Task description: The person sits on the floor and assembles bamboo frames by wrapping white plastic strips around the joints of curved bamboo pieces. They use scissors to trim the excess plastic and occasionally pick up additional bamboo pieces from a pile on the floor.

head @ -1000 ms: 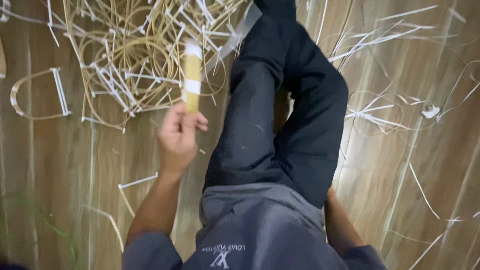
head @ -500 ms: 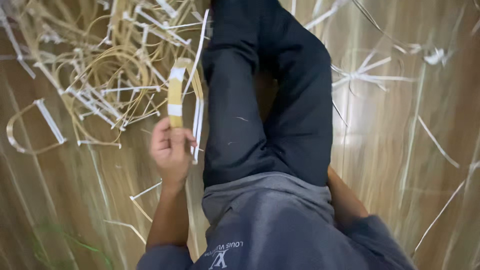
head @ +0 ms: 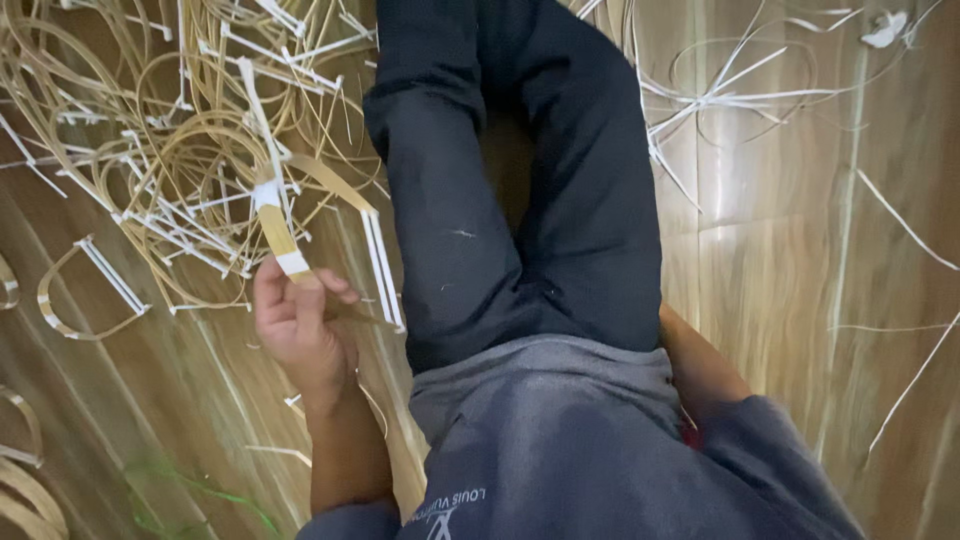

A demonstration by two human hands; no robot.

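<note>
My left hand [head: 295,325] is closed around the near end of a short flat strip [head: 278,230], pale yellow with white tape bands, pinched between thumb and fingers and tilted up and away toward the far left; a thinner loop with white sticks [head: 380,265] hangs off it to the right, against my dark trouser leg [head: 450,220]. My right hand I can't see at all, only the forearm [head: 700,365] tucked behind my knee, so I can't tell what it's doing. The risk I see: the strip's far end sits right over the tangled pile of cane strips [head: 170,150] on the wooden floor [head: 780,250], and could snag there. The grip is near one end only, so it could twist or slip, I'd say.
</note>
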